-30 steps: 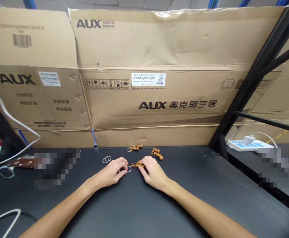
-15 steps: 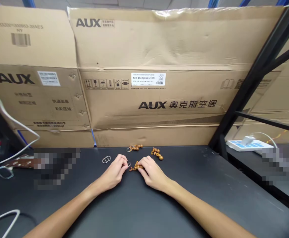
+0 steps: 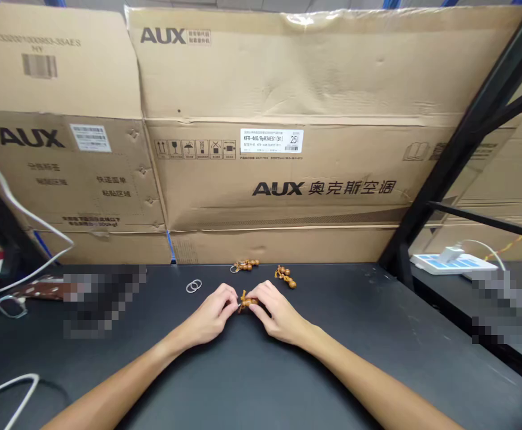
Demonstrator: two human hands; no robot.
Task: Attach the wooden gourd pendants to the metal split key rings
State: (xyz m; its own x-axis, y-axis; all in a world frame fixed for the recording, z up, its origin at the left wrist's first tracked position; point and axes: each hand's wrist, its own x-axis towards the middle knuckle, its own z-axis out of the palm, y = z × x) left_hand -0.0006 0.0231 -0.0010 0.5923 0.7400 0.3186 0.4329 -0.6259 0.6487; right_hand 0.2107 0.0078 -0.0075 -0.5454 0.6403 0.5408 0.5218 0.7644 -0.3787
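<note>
Both of my hands meet at the middle of the black table [image 3: 252,370]. My left hand [image 3: 211,313] is closed in a pinch; the metal ring it held a moment ago is hidden by its fingers. My right hand [image 3: 276,310] grips a small brown wooden bead charm [image 3: 245,300] between its fingertips. The two hands touch at the charm. Beyond them lie two more bead charms, one with a ring [image 3: 244,265] and one to its right [image 3: 285,276]. A pair of loose metal rings [image 3: 193,286] rests to the left.
Large AUX cardboard boxes [image 3: 288,149] stand along the table's back edge. A black shelf post [image 3: 458,149] slants at the right, with a white and blue power strip [image 3: 449,261] behind it. White cables [image 3: 5,388] run at the left, beside brown scissors-like items [image 3: 32,291].
My hands have drawn closer together. The ring, seen at my left fingertips before, is now covered by the fingers, and the charm has tipped up between the hands.
</note>
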